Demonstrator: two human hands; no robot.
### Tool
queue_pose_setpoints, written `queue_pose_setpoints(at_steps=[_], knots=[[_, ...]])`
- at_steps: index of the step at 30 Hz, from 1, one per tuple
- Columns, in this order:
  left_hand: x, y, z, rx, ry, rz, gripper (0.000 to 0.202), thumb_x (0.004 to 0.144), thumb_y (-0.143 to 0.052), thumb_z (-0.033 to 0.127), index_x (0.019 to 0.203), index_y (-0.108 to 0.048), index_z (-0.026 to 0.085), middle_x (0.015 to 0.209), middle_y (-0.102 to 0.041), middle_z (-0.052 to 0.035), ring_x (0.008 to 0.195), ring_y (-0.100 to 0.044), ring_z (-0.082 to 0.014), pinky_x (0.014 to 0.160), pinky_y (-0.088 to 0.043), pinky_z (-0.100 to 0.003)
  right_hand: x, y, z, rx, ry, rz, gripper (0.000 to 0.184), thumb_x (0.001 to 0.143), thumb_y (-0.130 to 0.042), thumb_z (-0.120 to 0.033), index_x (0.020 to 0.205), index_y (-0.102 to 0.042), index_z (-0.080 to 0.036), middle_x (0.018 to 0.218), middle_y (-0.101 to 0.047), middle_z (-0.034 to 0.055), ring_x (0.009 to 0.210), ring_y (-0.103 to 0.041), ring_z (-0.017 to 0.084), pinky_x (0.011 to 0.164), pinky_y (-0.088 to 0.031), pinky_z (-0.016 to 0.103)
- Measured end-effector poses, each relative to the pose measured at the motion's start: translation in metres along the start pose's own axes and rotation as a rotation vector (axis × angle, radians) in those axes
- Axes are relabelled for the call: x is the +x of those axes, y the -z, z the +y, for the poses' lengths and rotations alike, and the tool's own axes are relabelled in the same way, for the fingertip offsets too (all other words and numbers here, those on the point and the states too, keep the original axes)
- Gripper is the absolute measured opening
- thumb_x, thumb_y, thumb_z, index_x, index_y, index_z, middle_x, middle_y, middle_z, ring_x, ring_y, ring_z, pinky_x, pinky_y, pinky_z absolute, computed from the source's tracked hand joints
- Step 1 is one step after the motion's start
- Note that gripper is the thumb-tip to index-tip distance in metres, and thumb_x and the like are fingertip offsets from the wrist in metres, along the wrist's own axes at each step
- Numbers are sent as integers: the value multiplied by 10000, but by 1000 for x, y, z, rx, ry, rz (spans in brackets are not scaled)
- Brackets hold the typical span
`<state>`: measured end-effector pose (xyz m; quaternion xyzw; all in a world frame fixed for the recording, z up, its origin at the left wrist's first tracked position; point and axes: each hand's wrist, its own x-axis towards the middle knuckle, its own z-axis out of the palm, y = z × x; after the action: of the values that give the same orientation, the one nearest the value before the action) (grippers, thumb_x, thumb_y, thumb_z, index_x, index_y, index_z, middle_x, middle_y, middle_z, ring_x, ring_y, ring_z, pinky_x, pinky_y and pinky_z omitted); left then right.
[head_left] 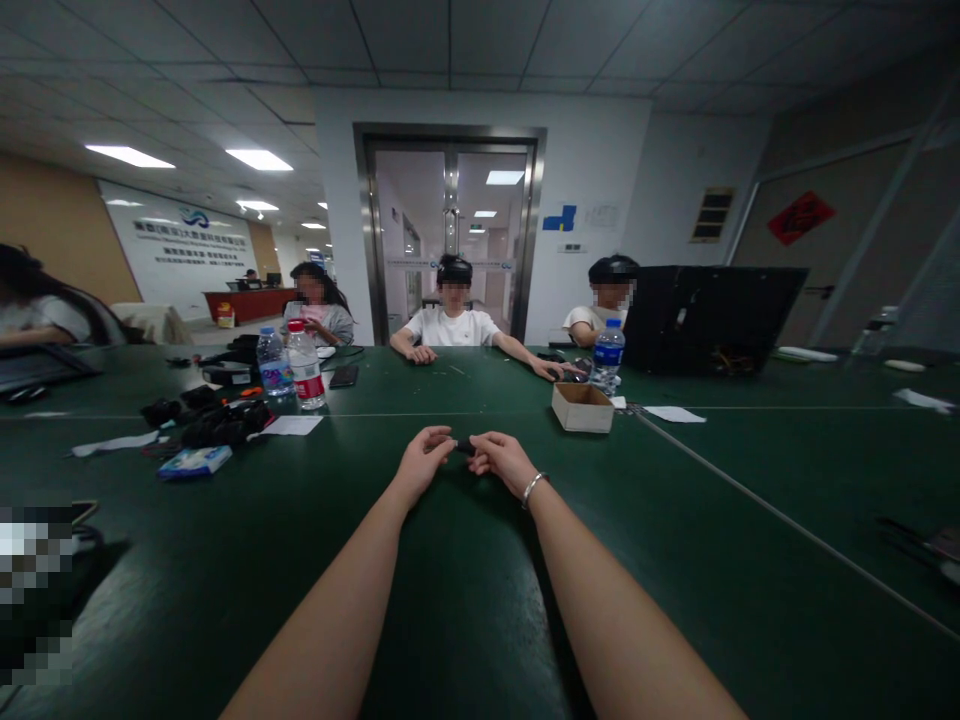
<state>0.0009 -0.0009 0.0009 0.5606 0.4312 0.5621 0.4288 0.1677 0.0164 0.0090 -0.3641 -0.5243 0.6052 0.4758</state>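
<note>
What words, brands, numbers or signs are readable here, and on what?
"(南京)大数据科技有限公司": wall sign, main line; first characters unclear.
Too blurred: the sign's smaller lines.
Too small: labels on the red-capped bottle, left blue-capped bottle and right blue-capped bottle.
Too blurred: red door diamond, blue-and-white packet.
Small black object: none readable.

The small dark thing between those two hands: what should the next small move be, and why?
Perhaps ease the left hand slightly away: the right hand also grips the small dark thing, and together they cover its ends, leaving its shape unclear.
</note>
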Motion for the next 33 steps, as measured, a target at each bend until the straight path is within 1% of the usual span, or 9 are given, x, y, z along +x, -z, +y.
queue_pose_setpoints(at_steps=[3, 6, 11, 13, 17, 23, 27, 30, 33], knots=[[1, 1, -3, 28, 2, -14, 392, 681, -646, 396, 984, -595, 151, 910, -614, -89, 767, -576, -150, 667, -453, -253, 0, 0, 1, -18, -6, 1, 153, 720, -672, -195, 775, -559, -108, 573, -619, 42, 486, -597, 105, 444, -479, 155], [2, 1, -3, 54, -10, -13, 375, 692, -628, 417, 944, -607, 140, 850, -613, -75, 707, -560, -129, 630, -443, -232, 0, -1, 2, -70, 16, -40, 218, 641, -711, -141, 783, -548, -123, 600, -618, 16, 511, -597, 99, 478, -478, 164], [0, -2, 1, 136, -16, -6, 372, 665, -628, 477, 811, -602, 136, 744, -602, -43, 615, -532, -110, 543, -422, -204, 1, -4, 4, -269, 74, -108, 317, 554, -718, -84, 813, -546, -148, 658, -589, -28, 554, -568, 99, 516, -456, 206], [-1, -4, 1, 205, -17, 18, 386, 647, -630, 511, 768, -587, 146, 723, -599, -35, 589, -530, -113, 497, -414, -200, 2, -5, 6, -411, 117, -94, 314, 551, -720, -99, 817, -563, -151, 677, -572, -33, 559, -537, 94, 523, -431, 215], [-3, -7, 0, 344, -15, 97, 409, 637, -614, 560, 696, -530, 164, 647, -578, -12, 507, -526, -114, 439, -405, -207, 0, -11, 9, -690, 230, 6, 305, 515, -760, -166, 740, -554, -157, 714, -555, -35, 597, -490, 98, 545, -386, 219], [-6, -8, 0, 393, -8, 108, 396, 661, -589, 563, 674, -483, 182, 554, -552, 16, 447, -533, -117, 435, -411, -211, -6, -22, 8, -852, 280, 54, 308, 540, -746, -224, 702, -490, -173, 645, -508, -56, 586, -453, 102, 523, -338, 205], [-8, -8, 2, 363, -69, 99, 369, 662, -617, 515, 796, -532, 181, 681, -586, -5, 467, -535, -100, 431, -417, -196, -6, -25, 8, -918, 327, 50, 255, 577, -726, -248, 684, -508, -170, 630, -484, -51, 577, -423, 99, 519, -314, 204], [-8, -7, 4, 275, -96, 30, 340, 694, -603, 458, 895, -567, 187, 800, -595, -31, 557, -558, -107, 456, -440, -191, -3, -24, 10, -950, 327, 98, 258, 572, -739, -284, 661, -528, -165, 640, -464, -44, 581, -407, 100, 516, -303, 206], [-6, -6, 5, 164, -66, -35, 299, 723, -572, 395, 926, -598, 177, 874, -595, -57, 644, -564, -121, 470, -447, -185, -1, -21, 11, -994, 301, 131, 273, 571, -750, -336, 630, -547, -163, 644, -442, -37, 582, -400, 106, 513, -294, 214]])
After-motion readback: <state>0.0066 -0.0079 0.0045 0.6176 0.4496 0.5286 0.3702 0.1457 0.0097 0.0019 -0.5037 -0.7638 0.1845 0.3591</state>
